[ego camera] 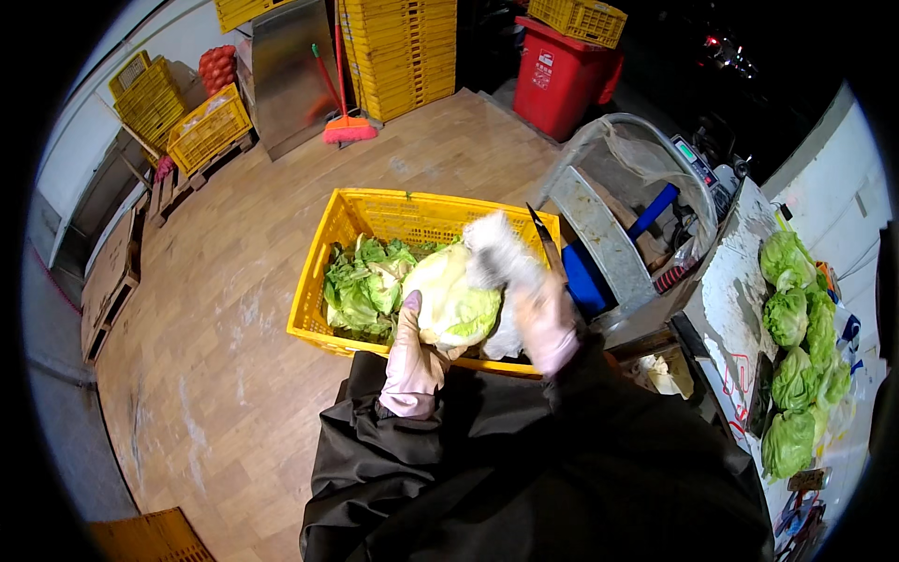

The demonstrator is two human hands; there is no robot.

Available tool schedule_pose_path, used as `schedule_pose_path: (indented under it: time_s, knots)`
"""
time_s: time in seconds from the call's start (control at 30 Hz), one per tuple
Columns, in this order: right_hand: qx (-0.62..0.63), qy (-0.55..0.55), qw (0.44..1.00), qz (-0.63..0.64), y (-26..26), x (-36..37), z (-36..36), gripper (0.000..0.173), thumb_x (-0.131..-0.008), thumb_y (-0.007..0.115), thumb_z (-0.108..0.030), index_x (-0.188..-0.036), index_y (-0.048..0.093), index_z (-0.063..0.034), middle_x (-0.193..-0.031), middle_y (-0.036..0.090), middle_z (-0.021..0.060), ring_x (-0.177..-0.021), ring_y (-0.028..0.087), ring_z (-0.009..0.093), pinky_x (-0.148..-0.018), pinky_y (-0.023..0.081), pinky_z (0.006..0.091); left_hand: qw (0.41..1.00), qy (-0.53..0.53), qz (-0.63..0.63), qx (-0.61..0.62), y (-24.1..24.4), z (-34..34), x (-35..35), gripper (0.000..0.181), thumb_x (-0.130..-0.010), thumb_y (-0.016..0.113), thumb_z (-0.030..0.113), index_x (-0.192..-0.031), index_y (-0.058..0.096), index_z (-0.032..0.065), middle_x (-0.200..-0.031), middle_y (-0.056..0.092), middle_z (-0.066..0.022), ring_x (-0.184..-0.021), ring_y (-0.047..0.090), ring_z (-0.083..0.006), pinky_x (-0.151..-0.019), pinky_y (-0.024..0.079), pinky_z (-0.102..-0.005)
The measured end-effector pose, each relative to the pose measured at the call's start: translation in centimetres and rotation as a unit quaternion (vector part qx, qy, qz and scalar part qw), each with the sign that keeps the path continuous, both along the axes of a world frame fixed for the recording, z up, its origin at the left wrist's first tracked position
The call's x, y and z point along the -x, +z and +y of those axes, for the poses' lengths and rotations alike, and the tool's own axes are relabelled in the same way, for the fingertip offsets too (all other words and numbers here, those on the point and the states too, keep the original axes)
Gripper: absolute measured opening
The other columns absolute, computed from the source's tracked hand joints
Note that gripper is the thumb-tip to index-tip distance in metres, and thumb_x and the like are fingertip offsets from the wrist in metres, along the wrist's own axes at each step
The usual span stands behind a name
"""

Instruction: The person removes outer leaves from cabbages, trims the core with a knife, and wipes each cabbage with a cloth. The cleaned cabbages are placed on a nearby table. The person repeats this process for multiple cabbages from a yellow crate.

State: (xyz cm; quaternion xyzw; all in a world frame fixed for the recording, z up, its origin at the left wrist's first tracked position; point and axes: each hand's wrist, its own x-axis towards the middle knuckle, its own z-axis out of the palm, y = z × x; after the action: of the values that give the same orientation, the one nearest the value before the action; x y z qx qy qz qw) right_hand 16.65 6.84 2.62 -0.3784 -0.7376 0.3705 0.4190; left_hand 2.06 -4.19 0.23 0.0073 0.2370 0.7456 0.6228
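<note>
My gloved left hand [414, 358] holds a trimmed head of lettuce [456, 295] from below and the left side, above a yellow plastic crate [312, 281]. In my gloved right hand [544, 323], which is blurred, is a whitish cloth or netting [499, 246] that touches the lettuce's upper right. A knife [544, 235] with a dark pointed blade stands up by the right hand; whether the hand grips it I cannot tell. Loose green lettuce leaves [369, 288] lie in the left part of the crate.
Several lettuce heads [793, 379] lie on a worn white table [730, 302] at the right. A metal-framed cart or chair [604, 239] stands beside the crate. Farther off are a red bin [558, 84], stacked yellow crates [400, 56], a broom [349, 128] and wooden pallets [112, 281].
</note>
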Motion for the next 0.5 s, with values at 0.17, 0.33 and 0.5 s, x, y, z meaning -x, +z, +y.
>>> schedule_pose_path:
  time_s: [0.17,0.33,0.5]
  knots:
    - [0.233,0.027,0.919,0.316,1.5,-0.7,1.4,0.024,-0.097,0.057,-0.021,-0.106,0.062,0.0000,-0.089,0.066,0.0128,-0.073,0.063,0.015,-0.066,0.051,0.0276,0.999,0.019,0.007,-0.027,0.6,0.5,0.0,0.064,-0.092,0.057,0.048,-0.139,0.041,0.0082,-0.137,0.051,-0.0143,-0.118,0.057,-0.0308,-0.086,0.058,-0.0455]
    - [-0.388,0.243,0.855,-0.242,3.6,1.0,-4.1,0.039,-0.081,0.060,-0.015,-0.118,0.065,-0.0253,-0.127,0.060,-0.0013,-0.139,0.035,0.023,-0.117,0.020,0.0481,0.994,0.046,-0.024,-0.095,-2.0,1.1,-0.3,0.058,-0.097,0.051,0.041,-0.142,0.037,0.0069,-0.137,0.050,-0.0146,-0.124,0.052,-0.0281,-0.102,0.047,-0.0445]
    - [-0.398,0.245,0.859,-0.209,0.8,-1.0,0.4,0.047,-0.075,0.065,-0.001,-0.119,0.064,-0.0175,-0.133,0.057,0.0054,-0.135,0.041,0.026,-0.112,0.036,0.0377,0.995,0.068,0.076,-0.011,0.6,0.4,-0.2,0.069,-0.091,0.054,0.053,-0.140,0.039,0.0079,-0.134,0.052,-0.0156,-0.120,0.055,-0.0312,-0.096,0.052,-0.0487]
